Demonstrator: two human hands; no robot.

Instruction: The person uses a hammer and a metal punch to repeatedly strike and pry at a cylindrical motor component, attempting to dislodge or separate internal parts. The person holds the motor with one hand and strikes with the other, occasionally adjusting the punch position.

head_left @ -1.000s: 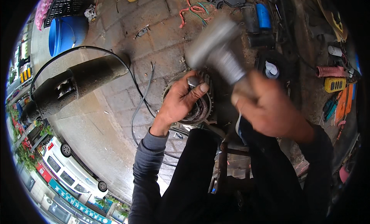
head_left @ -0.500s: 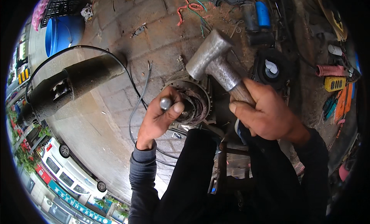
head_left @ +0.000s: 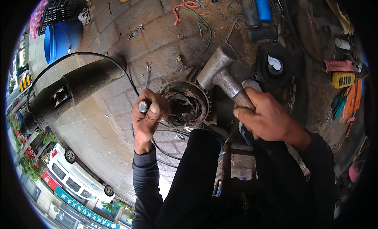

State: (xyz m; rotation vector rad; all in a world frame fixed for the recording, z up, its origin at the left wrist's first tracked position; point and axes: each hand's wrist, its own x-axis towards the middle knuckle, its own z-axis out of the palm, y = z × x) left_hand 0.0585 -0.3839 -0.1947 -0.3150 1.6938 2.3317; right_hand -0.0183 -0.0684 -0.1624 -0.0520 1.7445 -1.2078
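Note:
My left hand (head_left: 148, 120) is closed around a metal rod, perhaps a chisel or punch (head_left: 143, 106), whose round shiny end points up; its lower end is hidden. Just right of that hand, between my knees and the far ground, stands a round finned motor housing (head_left: 207, 105) with torn, dark windings (head_left: 187, 110) inside its open top. My right hand (head_left: 269, 118) grips the wooden handle of a heavy steel hammer (head_left: 217, 69). The hammer's head hangs above the housing's far right rim, apart from the rod.
A long dark pipe (head_left: 92, 77) with a black cable (head_left: 100, 53) lies at left, near a blue bucket (head_left: 59, 41). At right are a black round part (head_left: 277, 77), a yellow box (head_left: 342, 80) and a red-handled tool (head_left: 336, 66). Loose wires (head_left: 193, 10) litter the far paving.
My left hand has moved left with the rod, from over the housing's opening to beside it, uncovering more of the windings. The hammer has come slightly lower and nearer in the view.

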